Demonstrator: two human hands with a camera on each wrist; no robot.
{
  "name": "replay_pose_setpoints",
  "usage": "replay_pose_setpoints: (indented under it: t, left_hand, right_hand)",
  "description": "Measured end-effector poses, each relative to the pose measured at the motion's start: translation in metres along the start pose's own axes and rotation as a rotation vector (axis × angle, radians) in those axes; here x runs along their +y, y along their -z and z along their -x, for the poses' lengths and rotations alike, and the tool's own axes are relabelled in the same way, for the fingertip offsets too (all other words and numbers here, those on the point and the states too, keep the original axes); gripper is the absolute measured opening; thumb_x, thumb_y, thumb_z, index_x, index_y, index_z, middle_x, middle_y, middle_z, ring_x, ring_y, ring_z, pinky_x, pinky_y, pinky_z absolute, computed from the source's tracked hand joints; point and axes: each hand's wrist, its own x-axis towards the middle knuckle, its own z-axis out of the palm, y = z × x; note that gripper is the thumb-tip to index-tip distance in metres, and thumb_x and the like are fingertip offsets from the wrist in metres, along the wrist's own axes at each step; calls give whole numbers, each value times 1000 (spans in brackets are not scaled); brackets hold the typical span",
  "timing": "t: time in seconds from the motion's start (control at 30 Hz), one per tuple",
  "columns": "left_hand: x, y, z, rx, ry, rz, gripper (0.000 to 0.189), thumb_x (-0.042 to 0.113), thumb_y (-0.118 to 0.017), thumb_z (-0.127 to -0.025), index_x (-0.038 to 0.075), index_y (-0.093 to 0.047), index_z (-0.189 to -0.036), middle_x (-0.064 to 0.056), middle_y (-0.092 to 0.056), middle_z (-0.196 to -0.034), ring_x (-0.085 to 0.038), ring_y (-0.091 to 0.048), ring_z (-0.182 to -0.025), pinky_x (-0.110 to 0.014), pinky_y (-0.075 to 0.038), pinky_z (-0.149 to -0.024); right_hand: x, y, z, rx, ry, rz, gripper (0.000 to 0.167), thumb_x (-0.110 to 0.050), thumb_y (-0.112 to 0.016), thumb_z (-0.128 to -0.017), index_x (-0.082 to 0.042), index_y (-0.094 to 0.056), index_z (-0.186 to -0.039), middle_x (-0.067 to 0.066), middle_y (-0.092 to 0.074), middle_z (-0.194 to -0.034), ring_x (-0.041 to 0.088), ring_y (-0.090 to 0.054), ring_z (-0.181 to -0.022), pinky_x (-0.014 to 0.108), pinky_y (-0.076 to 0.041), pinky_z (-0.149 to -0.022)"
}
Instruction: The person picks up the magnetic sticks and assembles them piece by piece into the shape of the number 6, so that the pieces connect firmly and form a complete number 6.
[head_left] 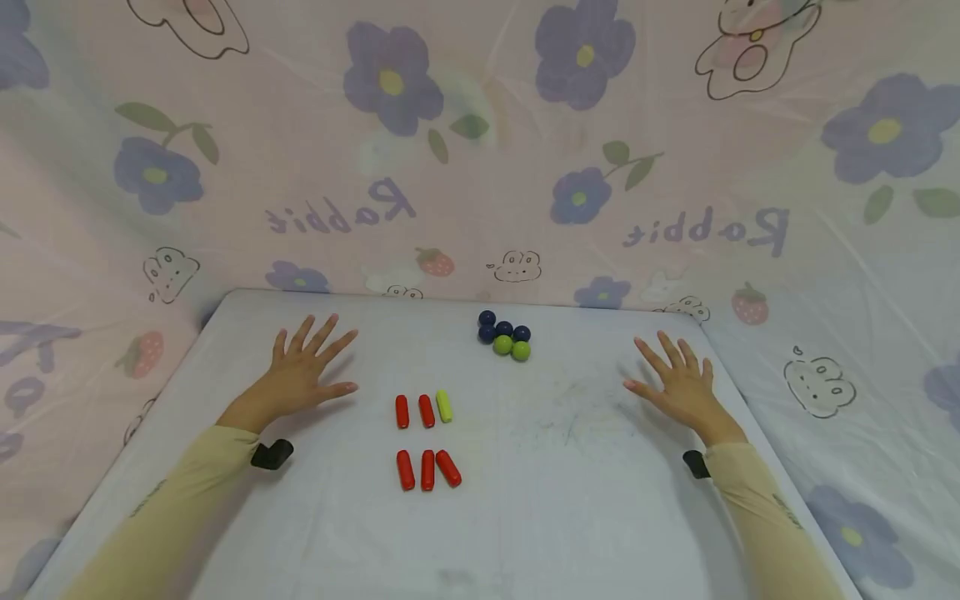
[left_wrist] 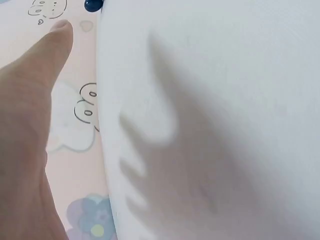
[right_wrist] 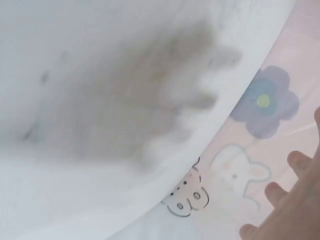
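My left hand hovers over the left side of the white table, fingers spread, holding nothing; its shadow falls on the cloth in the left wrist view. To its right lie red sticks in two rows, with one yellow-green stick at the right end of the back row. Farther back sits a cluster of dark blue balls and two green balls, touching one another. Over the table's right side my right hand is spread too, with nothing in it.
The white table has faint smudges right of the middle. A curtain printed with flowers and rabbits hangs behind it and along both sides. Black straps with small devices sit at the sleeve cuffs.
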Motion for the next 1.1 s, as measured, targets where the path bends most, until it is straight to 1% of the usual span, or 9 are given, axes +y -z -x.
replay_pose_setpoints:
  t: [0.13, 0.27, 0.37, 0.53, 0.63, 0.7, 0.87, 1.0, 1.1]
  left_hand:
    - [9, -4, -10, 45, -90, 54, 86, 58, -65, -88, 31, -22, -157, -9, -10, -168, -45, -5, -153, -75, -4, -113]
    - [23, -11, -24, 65, -199, 152, 84, 47, -72, -86, 27, -30, -156, -11, -20, -166, -47, -17, -150, -72, -12, -114]
    - [33, -18, -33, 65, -259, 216, 81, 42, -75, -85, 24, -35, -154, -13, -27, -164, -46, -22, -149, -71, -17, -114]
    - [49, -24, -44, 42, -320, 300, 70, 35, -77, -85, 20, -48, -147, -12, -39, -158, -42, -29, -148, -69, -23, -115]
    - [60, -26, -49, 23, -339, 356, 59, 31, -77, -86, 17, -57, -140, -9, -46, -154, -37, -33, -147, -65, -26, -116]
    - [67, -27, -51, 24, -343, 383, 52, 29, -77, -86, 18, -62, -135, -7, -53, -149, -34, -40, -143, -61, -31, -115]
    - [84, -36, -53, 22, -315, 459, 37, 23, -78, -85, 20, -72, -121, -1, -67, -131, -24, -56, -126, -49, -46, -107]
    - [94, -47, -55, 19, -333, 514, 27, 18, -77, -85, 18, -76, -113, 0, -72, -120, -22, -62, -118, -46, -49, -104]
    - [99, -54, -57, -3, -340, 548, 21, 18, -77, -85, 17, -78, -107, 2, -73, -116, -20, -62, -116, -44, -49, -103]
  right_hand:
    - [-10, -3, -9, 49, 55, -38, 84, -62, -59, -91, -34, -16, -158, 15, -7, -168, 53, -6, -149, 81, -3, -108]
    - [-23, -8, -20, 154, 138, -94, 81, -50, -70, -87, -28, -31, -155, 20, -26, -162, 54, -23, -144, 78, -16, -107]
    - [-32, -13, -30, 197, 175, -141, 78, -45, -74, -86, -25, -39, -152, 21, -34, -158, 54, -30, -140, 75, -24, -107]
    - [-51, -19, -43, 175, 163, -285, 71, -40, -76, -85, -22, -47, -147, 18, -42, -154, 47, -36, -140, 69, -29, -111]
    - [-63, -22, -48, 167, 137, -378, 65, -38, -75, -86, -20, -52, -144, 15, -49, -150, 42, -40, -139, 64, -30, -113]
    - [-72, -25, -52, 174, 120, -429, 61, -38, -75, -86, -21, -55, -142, 13, -53, -146, 39, -45, -137, 61, -33, -113]
    - [-91, -32, -62, 174, 70, -575, 55, -35, -75, -86, -20, -60, -137, 12, -59, -139, 35, -57, -125, 55, -44, -107]
    - [-105, -36, -70, 167, 41, -664, 49, -31, -75, -87, -18, -64, -133, 12, -62, -135, 33, -61, -119, 50, -48, -104]
    - [-114, -41, -76, 145, 19, -705, 46, -29, -75, -88, -17, -65, -131, 11, -63, -134, 32, -62, -117, 48, -51, -102]
